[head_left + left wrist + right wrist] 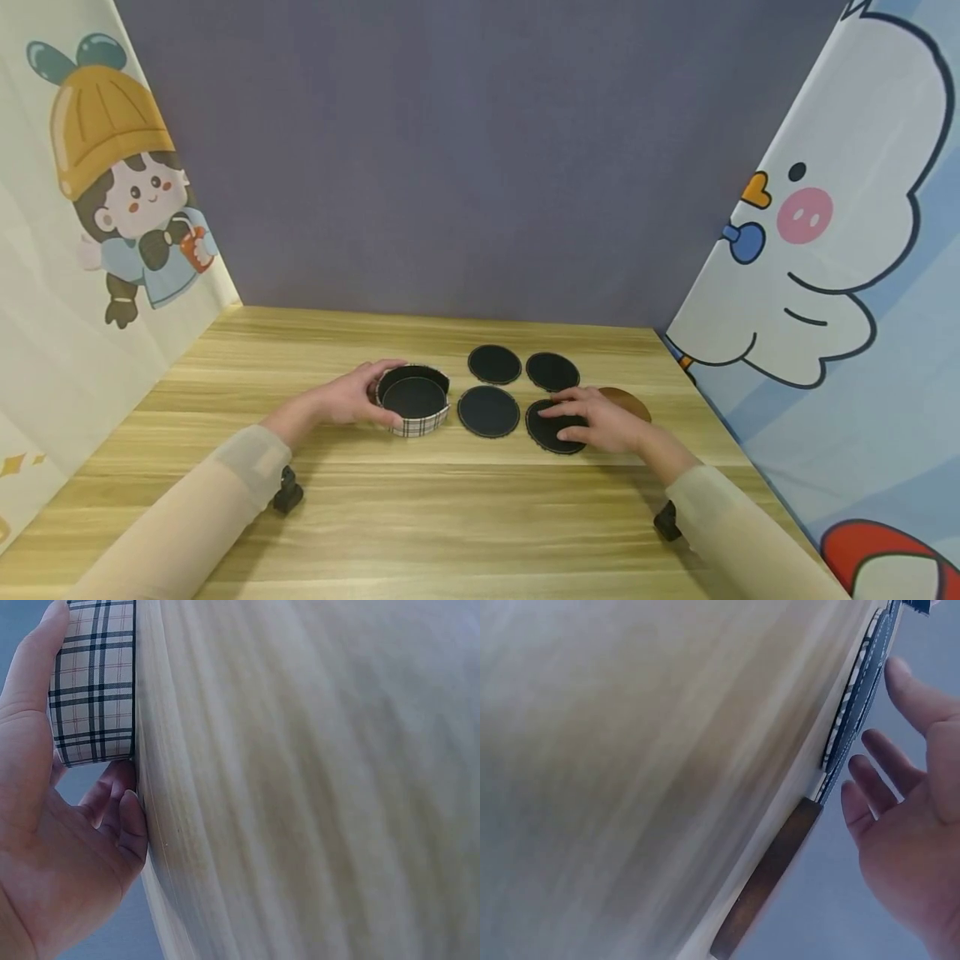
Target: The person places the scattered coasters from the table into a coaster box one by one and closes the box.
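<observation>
My left hand holds a round plaid coaster holder with a black inside, thumb on the near side and fingers round the far side. In the left wrist view its plaid wall stands on the table. My right hand hovers with loosely bent fingers above a round black coaster. The right wrist view shows these fingers apart from the coaster's edge. Other black coasters lie flat nearby: one beside the holder, one behind it and one at the back right.
A thick brown round piece, partly hidden by my right hand, lies to the right of the coasters. The wood-grain table meets a grey back panel. Side panels with cartoon figures stand left and right.
</observation>
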